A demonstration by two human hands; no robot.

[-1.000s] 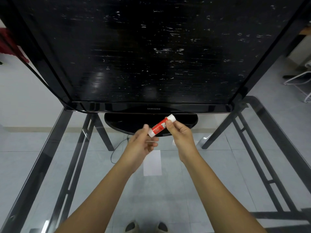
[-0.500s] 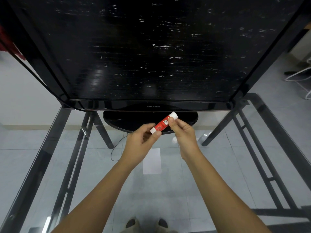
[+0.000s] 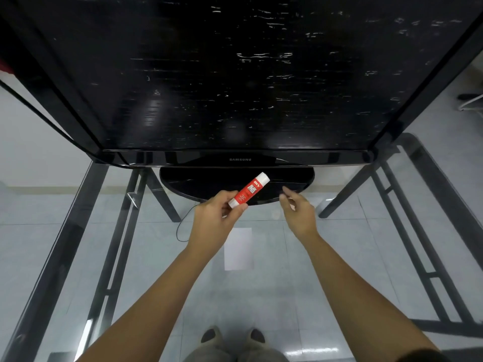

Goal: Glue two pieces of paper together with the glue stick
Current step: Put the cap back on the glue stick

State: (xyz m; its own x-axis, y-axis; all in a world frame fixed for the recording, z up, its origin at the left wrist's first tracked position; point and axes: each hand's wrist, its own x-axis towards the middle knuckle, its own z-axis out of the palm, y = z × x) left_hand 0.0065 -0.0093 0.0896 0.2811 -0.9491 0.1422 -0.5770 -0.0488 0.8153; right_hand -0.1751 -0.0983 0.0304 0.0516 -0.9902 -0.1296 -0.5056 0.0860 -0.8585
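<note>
A red glue stick (image 3: pixel 248 190) with white ends is pinched by its lower end in my left hand (image 3: pixel 213 219), tilted up and to the right above the glass table. My right hand (image 3: pixel 298 215) hovers a short way to its right, off the stick, with loosely curled fingers and nothing in it. One white sheet of paper (image 3: pixel 238 249) lies flat on the glass between my forearms, below both hands. I see no second sheet.
A large black TV (image 3: pixel 235 74) fills the far half of the glass table (image 3: pixel 78 257); its oval stand (image 3: pixel 287 178) sits just beyond my hands. Dark metal table frame bars run along both sides. A thin black cable (image 3: pixel 183 226) hangs under the glass.
My right hand has let go of the glue stick's upper end and moved to the right. My left hand keeps hold of the stick's lower end.
</note>
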